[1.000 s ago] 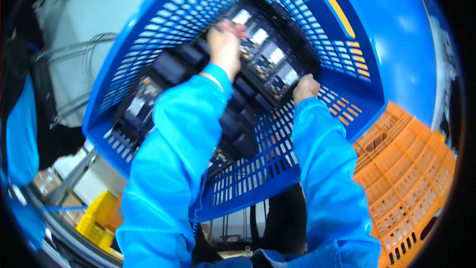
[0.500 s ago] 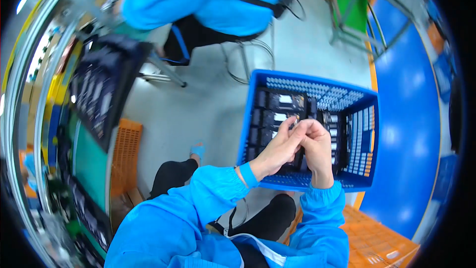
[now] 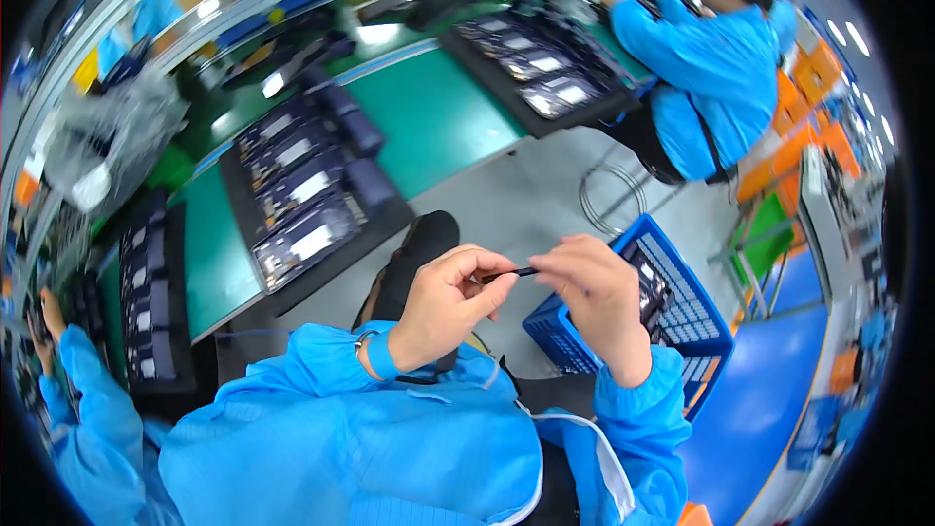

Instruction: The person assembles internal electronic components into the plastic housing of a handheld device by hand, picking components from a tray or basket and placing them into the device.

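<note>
A thin, dark, stick-like piece (image 3: 527, 272) spans the gap between my two hands; its exact kind is too small to make out. My left hand (image 3: 443, 300) pinches one end between thumb and fingertips, a blue band around its wrist. At the other end, the fingers of my right hand (image 3: 596, 294) close on it, slightly blurred. Both hands are above my lap, in front of the green bench. Behind my right hand stands a blue plastic crate (image 3: 703, 317) with dark electronic units (image 3: 651, 290) inside, partly hidden by that hand.
A black tray of circuit-board units (image 3: 304, 203) lies on the green bench (image 3: 429, 102); similar trays (image 3: 545, 63) sit farther along and at the left (image 3: 151, 297). One co-worker (image 3: 691, 68) sits at upper right, another's sleeve (image 3: 102, 409) shows lower left. Cables (image 3: 612, 200) coil on the floor.
My view and body have turned left from the crate to the bench. My hands, formerly together over the crate, are now apart with the dark stick-like piece between them.
</note>
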`<state>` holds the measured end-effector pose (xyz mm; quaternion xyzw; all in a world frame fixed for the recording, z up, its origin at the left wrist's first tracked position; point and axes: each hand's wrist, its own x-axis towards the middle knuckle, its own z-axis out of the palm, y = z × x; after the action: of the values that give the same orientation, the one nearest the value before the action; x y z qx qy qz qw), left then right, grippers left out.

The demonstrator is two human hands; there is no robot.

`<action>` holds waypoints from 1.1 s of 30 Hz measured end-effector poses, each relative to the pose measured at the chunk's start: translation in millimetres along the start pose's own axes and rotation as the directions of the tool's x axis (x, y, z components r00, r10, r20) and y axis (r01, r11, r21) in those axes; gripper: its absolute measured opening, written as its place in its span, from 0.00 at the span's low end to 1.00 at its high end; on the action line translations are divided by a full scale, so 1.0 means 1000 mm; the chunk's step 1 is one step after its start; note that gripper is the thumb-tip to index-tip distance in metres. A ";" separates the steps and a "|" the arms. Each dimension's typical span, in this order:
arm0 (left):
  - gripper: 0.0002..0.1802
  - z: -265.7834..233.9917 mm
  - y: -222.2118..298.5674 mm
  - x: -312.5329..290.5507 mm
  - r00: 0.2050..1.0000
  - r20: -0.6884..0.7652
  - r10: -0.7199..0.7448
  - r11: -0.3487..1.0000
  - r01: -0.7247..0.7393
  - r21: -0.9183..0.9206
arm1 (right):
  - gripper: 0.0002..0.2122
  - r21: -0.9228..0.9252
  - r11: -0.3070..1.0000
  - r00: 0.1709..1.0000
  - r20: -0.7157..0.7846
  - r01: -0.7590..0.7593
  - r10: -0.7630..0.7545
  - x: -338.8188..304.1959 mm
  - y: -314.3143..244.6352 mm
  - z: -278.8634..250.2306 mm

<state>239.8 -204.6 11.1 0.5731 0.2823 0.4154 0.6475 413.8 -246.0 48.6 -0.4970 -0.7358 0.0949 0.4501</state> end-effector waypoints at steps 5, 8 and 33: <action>0.08 -0.060 0.018 -0.026 0.928 -0.191 0.319 0.940 -0.284 0.190 | 0.09 -0.178 0.942 0.956 0.130 0.283 -0.263 0.039 -0.038 0.061; 0.09 -0.091 0.026 -0.033 0.831 -0.205 0.517 0.827 -0.424 0.369 | 0.09 -0.224 0.919 0.946 0.111 0.323 -0.305 0.054 -0.060 0.087; 0.18 -0.256 0.076 -0.003 0.766 -0.555 0.324 0.941 -0.202 0.271 | 0.06 0.343 0.893 0.768 0.471 0.293 -0.433 0.240 -0.038 0.238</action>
<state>6.9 -77.2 37.8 0.5093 0.4256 0.6304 0.4026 184.8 4.7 69.9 -0.2369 -0.8961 0.2321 0.2949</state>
